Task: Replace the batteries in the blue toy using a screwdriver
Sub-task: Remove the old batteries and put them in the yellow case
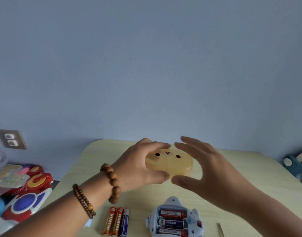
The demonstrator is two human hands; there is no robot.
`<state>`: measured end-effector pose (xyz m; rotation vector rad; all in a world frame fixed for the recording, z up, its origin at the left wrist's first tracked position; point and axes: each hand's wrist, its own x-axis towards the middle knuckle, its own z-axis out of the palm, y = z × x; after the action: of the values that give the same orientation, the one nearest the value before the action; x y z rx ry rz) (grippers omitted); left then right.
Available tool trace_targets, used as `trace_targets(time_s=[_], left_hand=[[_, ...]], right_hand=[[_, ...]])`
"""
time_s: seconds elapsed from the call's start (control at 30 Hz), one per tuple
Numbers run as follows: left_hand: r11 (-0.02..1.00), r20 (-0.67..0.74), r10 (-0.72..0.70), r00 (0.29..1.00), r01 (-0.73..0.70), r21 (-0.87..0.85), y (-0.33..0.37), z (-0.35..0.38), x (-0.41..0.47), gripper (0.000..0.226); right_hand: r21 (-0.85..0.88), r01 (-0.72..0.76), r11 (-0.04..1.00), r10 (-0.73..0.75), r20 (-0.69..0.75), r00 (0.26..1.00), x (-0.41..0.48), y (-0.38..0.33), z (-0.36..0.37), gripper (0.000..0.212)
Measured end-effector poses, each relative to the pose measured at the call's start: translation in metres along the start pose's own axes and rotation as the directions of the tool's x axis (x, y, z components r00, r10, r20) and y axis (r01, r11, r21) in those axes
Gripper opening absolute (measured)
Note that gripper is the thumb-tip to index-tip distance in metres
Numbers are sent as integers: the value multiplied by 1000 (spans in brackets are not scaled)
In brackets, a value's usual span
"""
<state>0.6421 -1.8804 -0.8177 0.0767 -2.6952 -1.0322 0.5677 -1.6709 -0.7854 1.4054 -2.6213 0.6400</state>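
Left hand [138, 166] grips bear case [170, 163]; toy [174, 219] compartment open.

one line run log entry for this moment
left hand: grips bear box | right hand: open beside box | toy: compartment open, three batteries in | spare batteries: on table

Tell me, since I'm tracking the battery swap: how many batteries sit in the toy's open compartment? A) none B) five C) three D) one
C: the blue toy lies with its compartment open, three batteries stacked inside, while three loose batteries lie on the table beside it.
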Motion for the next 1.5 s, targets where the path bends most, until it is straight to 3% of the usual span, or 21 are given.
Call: trace_targets(time_s=[0.13, 0.23, 0.4, 0.63, 0.83, 0.93, 1.0, 1.07, 1.17, 1.27, 1.33, 1.43, 1.5], left_hand=[[988, -34, -42, 999, 36, -149, 3, -11, -9, 87], [947, -42, -64, 997, 47, -317, -1, -17, -10, 95], [856, 35, -49, 998, 60, -514, -6, -19, -11, 119], [919, -12, -88, 996, 77, -387, 2, -8, -9, 112], [920, 2, -105, 994, 98, -380, -4, -6, -8, 120], [908, -8, -116, 993, 102, -406, -7, -5, -8, 123], [896, 22, -75, 997, 77, -437, -6, -2, -8, 123], [874, 29, -27, 999, 37, -484, -8, 0, -7, 123], [870, -1, -18, 1000, 15, -492, -13, -1, -4, 134], [893, -16, 0, 1000, -7, -451, -12, 3, -3, 127], [932, -20, -1, 1000, -7, -363, -9, 7, -2, 108], [1000, 39, -12, 999, 13, -16, -1, 5, -3, 69], [983, 59, -15, 998, 4, 181, 0, 4, -5, 50]], right_hand=[[114, 1, 994, -10, 79, 997, 22, -1, -5, 78], [183, -7, 983, -3, 55, 998, 26, -2, -8, 77], [281, -59, 958, 46, 52, 998, 25, 0, -10, 79], [360, -134, 923, 90, 137, 986, 23, 9, -8, 70], [260, -53, 964, 23, 116, 993, 27, 4, -11, 65], [349, -75, 934, 19, 159, 987, 36, 9, -9, 56], [459, -101, 883, 54, 114, 992, 42, 14, -9, 39], [565, -138, 813, 95, 105, 990, 47, 20, -13, 38], [648, -187, 738, 72, 200, 977, 53, 26, -14, 36], [690, -225, 688, 228, 88, 970, 64, 25, -3, 29], [693, -222, 686, 331, -26, 943, 73, 26, 7, 28], [691, -250, 679, 397, -59, 916, 86, 33, 21, 30], [657, -290, 696, 408, -29, 913, 91, 40, 32, 30]])
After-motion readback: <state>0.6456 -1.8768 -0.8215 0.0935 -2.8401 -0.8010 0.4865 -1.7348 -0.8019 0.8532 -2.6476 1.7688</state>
